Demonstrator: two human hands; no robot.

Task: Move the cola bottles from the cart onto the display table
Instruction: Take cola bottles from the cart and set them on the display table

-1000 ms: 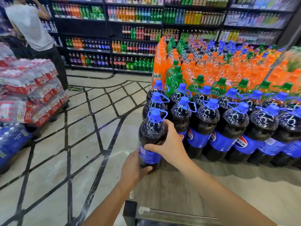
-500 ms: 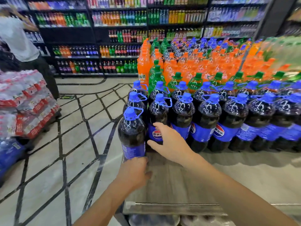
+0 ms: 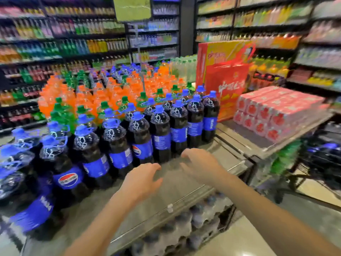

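Although motion smears the whole view, the 2 hands show above the bare front strip of the display table: the left hand and the right hand are empty, with fingers loosely bent and apart. The cola bottles stand upright in rows on this table, just beyond the fingertips, and the left edge cuts the nearest ones off. At far right a dark shape with blue caps is perhaps the cart, too blurred to be sure.
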